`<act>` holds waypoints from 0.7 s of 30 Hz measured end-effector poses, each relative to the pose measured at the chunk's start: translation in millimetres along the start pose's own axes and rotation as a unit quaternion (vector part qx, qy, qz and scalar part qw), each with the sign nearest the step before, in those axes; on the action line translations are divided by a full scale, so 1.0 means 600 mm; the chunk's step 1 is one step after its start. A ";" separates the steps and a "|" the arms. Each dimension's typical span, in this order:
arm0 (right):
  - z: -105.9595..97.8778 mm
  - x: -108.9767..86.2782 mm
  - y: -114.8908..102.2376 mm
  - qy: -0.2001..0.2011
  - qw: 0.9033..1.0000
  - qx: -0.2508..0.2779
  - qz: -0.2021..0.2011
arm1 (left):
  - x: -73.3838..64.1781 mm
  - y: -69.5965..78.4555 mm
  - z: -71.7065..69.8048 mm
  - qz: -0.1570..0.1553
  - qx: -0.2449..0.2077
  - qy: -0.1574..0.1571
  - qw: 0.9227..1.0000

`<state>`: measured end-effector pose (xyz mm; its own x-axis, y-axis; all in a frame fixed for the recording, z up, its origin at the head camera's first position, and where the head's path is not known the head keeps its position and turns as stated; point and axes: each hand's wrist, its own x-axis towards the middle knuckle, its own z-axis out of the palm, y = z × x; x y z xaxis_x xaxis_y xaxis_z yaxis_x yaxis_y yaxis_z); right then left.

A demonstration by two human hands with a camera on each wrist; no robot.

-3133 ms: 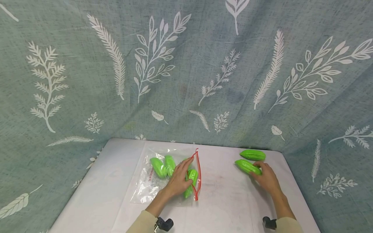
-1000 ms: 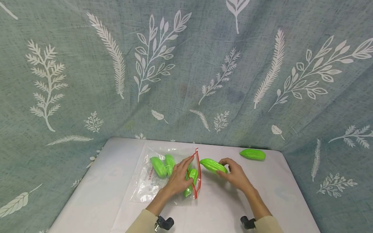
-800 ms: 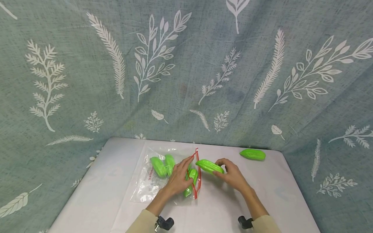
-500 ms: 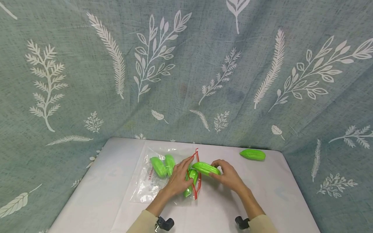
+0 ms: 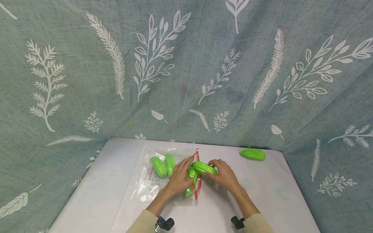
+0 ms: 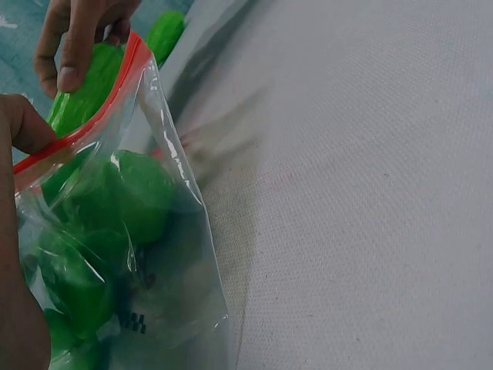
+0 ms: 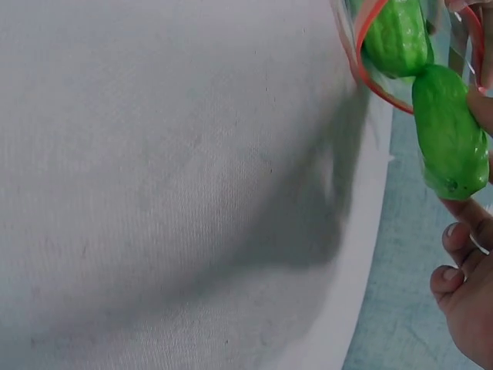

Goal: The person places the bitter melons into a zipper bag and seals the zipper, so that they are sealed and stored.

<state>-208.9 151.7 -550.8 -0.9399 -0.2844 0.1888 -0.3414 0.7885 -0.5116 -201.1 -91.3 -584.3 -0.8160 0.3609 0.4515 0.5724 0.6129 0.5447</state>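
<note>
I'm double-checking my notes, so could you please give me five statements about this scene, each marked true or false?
1. The right hand holds a green vegetable. True.
2. The left hand touches the clear bag. True.
3. The bag's opening has a blue strip. False: the strip is red.
4. The bag contains no vegetables. False: several vegetables are inside.
5. Another vegetable lies on the table outside the bag. True.

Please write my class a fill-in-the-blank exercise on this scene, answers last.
1. The clear bag has a rim coloured ____.
2. The hand gripping a vegetable at the bag's mouth is the ____ one.
3. The loose vegetable lying untouched on the table is ____ in colour.

Missing words: red; right; green.
</note>
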 end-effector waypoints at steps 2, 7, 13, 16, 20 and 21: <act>0.002 0.000 -0.002 0.000 1.000 -0.009 0.007 | 0.000 0.000 0.000 0.004 0.002 0.003 1.000; 0.008 0.001 -0.008 0.010 0.999 -0.024 0.018 | 0.001 0.001 0.001 0.002 0.002 0.003 1.000; 0.015 0.003 -0.014 0.007 1.000 -0.013 0.003 | 0.003 0.001 -0.001 -0.005 -0.005 -0.008 1.000; 0.018 0.002 -0.017 0.001 1.000 -0.003 -0.004 | 0.003 0.001 -0.001 -0.009 -0.005 -0.014 1.000; 0.021 0.000 -0.019 -0.004 1.000 0.001 -0.001 | 0.003 0.001 -0.001 -0.015 -0.004 -0.018 1.000; 0.022 0.000 -0.020 -0.003 1.000 0.000 0.001 | 0.002 0.001 -0.001 -0.014 -0.003 -0.017 1.000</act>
<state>-205.0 135.3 -555.8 -0.9405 -0.2862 0.1833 -0.3398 0.7893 -0.5114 -201.9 -90.9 -582.8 -0.8344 0.3674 0.4108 0.5490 0.6187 0.5619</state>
